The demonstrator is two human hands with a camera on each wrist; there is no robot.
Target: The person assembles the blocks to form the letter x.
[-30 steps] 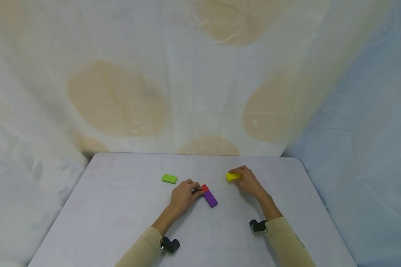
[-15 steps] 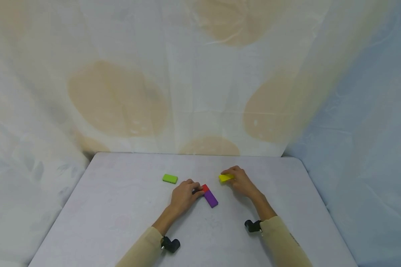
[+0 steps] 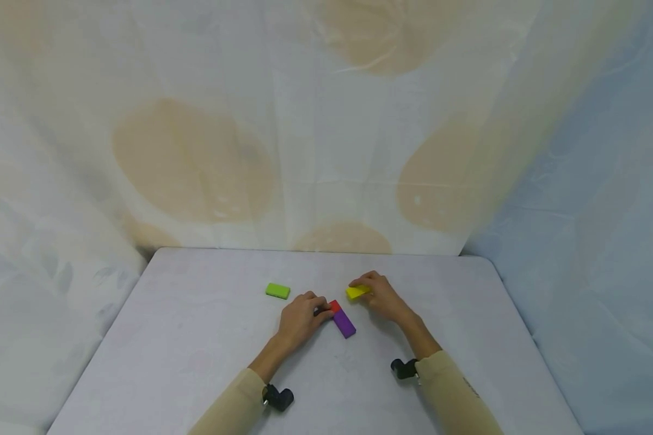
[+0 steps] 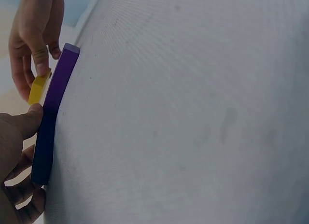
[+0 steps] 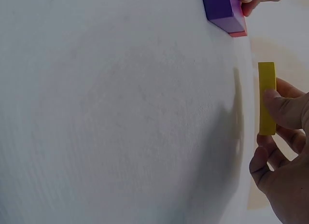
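- A yellow block [image 3: 357, 292] is pinched between thumb and fingers of the right hand [image 3: 380, 297], held just above the white table [image 3: 196, 338], near the middle
- The left hand [image 3: 299, 317] curls its fingers against a purple block [image 3: 344, 324] with a red block [image 3: 334, 306] at its far end
- A green block [image 3: 277, 290] lies apart, to the left
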